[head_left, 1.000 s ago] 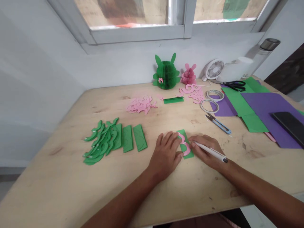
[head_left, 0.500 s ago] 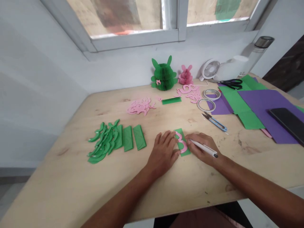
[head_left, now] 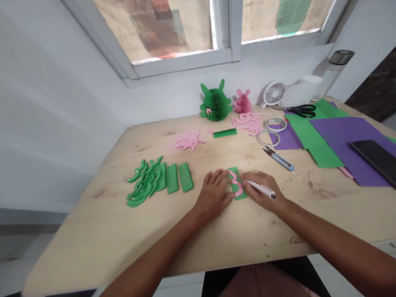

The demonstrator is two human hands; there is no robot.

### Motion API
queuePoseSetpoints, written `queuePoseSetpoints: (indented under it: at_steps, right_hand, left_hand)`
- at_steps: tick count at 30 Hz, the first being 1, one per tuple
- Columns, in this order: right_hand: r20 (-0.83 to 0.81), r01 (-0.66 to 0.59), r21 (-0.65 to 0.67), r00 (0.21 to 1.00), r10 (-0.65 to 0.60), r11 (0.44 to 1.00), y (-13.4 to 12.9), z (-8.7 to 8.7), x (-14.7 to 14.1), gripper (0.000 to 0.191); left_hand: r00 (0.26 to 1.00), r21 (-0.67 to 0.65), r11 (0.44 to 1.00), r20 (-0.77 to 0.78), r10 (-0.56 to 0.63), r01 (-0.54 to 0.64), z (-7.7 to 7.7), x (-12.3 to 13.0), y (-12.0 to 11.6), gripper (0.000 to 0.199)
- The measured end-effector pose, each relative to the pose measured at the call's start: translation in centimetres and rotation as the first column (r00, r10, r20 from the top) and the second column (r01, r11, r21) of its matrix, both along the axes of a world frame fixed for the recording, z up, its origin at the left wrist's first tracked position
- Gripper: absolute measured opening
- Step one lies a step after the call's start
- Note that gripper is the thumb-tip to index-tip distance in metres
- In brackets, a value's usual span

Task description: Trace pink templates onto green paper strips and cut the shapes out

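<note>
Right grip (head_left: 269, 183) around pen (head_left: 261, 189), bottle (head_left: 340, 58) apart

Bare hands (head_left: 212, 194) & forearms (head_left: 182, 233), pinkish garment (head_left: 256, 282) w/ blk cloth (head_left: 214, 282).

A wooden table (head_left: 108, 231) with rounded corners is standing against a white wall (head_left: 173, 99). A pale-framed window (head_left: 185, 60) is admitting light above it. Gray shadow is falling across the left-hand wall (head_left: 46, 123). Light floor tiles (head_left: 182, 285) are showing beyond the table's near edge.
</note>
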State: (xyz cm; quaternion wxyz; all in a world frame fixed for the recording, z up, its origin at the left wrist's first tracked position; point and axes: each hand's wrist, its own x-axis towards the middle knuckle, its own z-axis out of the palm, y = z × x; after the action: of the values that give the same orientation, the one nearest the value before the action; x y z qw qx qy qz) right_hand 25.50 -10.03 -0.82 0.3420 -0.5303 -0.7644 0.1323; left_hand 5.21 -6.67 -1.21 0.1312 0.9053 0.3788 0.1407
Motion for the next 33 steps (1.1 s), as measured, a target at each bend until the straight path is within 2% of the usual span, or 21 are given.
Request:
queuePoseSetpoints:
  at_steps: [6, 18, 33]
  right_hand:
    - [0.017, -0.007, 0.005, 1.000, 0.007, 1.000, 0.0, -0.1, 0.0, 0.018]
    - [0.055, -0.025, 0.048, 0.998, 0.023, 0.999, -0.1, 0.2, -0.2, 0.019]
    - [0.119, -0.032, 0.066, 0.993, 0.024, 0.997, 0.1, 1.0, -0.6, 0.021]
  left_hand:
    - [1.000, -0.004, 1.000, -0.011, -0.027, 0.027, 0.6, 0.2, 0.3, 0.029]
    - [0.999, 0.059, 0.998, 0.035, -0.035, 0.033, -0.3, -0.4, 0.0, 0.031]
    - [0.996, -0.026, 0.999, 0.074, -0.046, 0.048, 0.3, -0.7, 0.3, 0.030]
